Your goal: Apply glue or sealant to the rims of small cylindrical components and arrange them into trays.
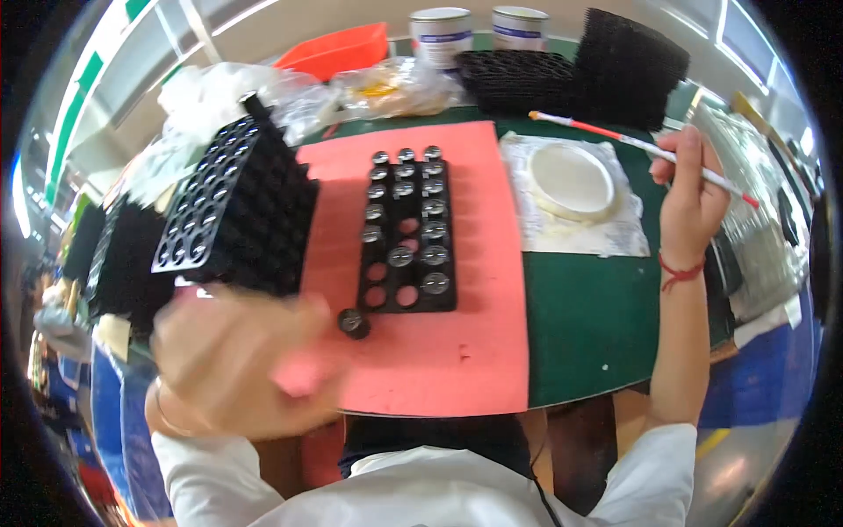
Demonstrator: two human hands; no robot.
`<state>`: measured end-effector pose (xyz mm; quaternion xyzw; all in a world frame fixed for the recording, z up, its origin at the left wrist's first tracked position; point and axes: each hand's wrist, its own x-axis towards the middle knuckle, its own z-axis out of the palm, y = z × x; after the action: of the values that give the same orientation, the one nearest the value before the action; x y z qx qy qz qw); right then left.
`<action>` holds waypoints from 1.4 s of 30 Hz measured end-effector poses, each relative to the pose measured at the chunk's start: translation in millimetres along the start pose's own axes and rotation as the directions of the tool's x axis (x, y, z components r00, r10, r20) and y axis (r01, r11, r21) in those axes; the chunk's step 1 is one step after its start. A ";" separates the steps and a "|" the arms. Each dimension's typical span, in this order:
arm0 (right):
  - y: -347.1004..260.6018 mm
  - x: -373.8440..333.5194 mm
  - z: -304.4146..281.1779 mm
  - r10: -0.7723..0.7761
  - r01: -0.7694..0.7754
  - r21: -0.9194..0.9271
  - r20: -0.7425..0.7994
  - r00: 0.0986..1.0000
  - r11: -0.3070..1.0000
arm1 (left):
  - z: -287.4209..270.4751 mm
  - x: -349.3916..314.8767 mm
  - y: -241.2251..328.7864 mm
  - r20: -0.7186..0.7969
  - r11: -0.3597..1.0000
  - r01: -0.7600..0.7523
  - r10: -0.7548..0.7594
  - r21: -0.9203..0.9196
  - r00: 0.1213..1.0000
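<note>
One small black part (354,324) sits on the pink mat (492,351) at the near left corner of the black tray (439,304), so close that I cannot tell whether the two touch. From the left hand (237,360), which is to the near left of the black tray, the part lies a little farther off and to the right, making this hand by far the nearer of the two. That hand is badly smeared by motion, so how far its fingers are open, and whether they have hold of anything, cannot be told. The black tray's long axis runs away from the body, its holes in three columns; glossy round pieces fill most of them (a few near holes show only pink through them). To the right of the black tray, past the white round dish (572,178), the right hand (689,180) is closed in a loose pinch about a slim white-and-orange brush-like stick (606,132). The stick slants leftward and away from the body, its orange end beyond the dish and well apart from the part. Left of the black tray rises a tall black tray stack (272,198), with the left hand just on its near side.
</note>
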<state>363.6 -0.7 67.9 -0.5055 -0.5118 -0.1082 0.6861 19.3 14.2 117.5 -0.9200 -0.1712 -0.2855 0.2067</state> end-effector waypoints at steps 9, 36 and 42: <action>-1.4 2.8 -3.5 -0.048 0.040 -0.113 -0.064 0.997 0.993 | 68.6 -39.8 2.5 0.145 0.968 0.212 -0.192 -0.137 0.971; 12.5 -1.6 10.8 0.087 -0.061 -0.131 0.199 0.976 0.989 | 78.7 -53.4 -22.3 0.534 0.687 0.545 -0.265 -0.480 0.803; 11.3 1.6 8.1 0.119 -0.109 -0.094 0.101 0.988 0.990 | 80.4 -55.1 -22.8 0.482 0.695 0.498 -0.244 -0.518 0.842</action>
<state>367.0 11.7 62.2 -0.5687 -0.5125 -0.0641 0.6402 3.1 61.4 30.7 -0.9166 -0.2885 -0.1800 -0.2104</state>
